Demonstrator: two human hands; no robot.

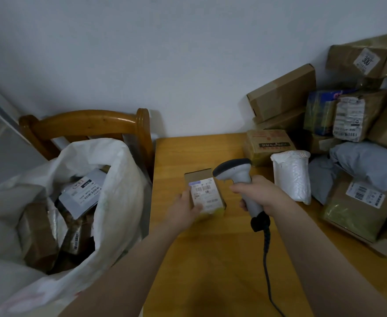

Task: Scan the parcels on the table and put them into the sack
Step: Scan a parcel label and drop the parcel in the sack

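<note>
A small cardboard box (205, 194) with a white barcode label on top lies near the left side of the wooden table (210, 252). My left hand (183, 210) holds its near left corner. My right hand (260, 194) grips the handle of a grey handheld scanner (234, 171), whose head points left toward the box's label. The scanner's black cable (266, 259) runs down over the table. To the left of the table stands the white sack (117, 202), open, with several parcels inside.
A pile of several parcels fills the table's right side: brown boxes (281, 92), a white bubble mailer (292, 176), grey bags (366, 162), a taped box (268, 144). A wooden chair (85, 124) stands behind the sack. A white wall is at the back.
</note>
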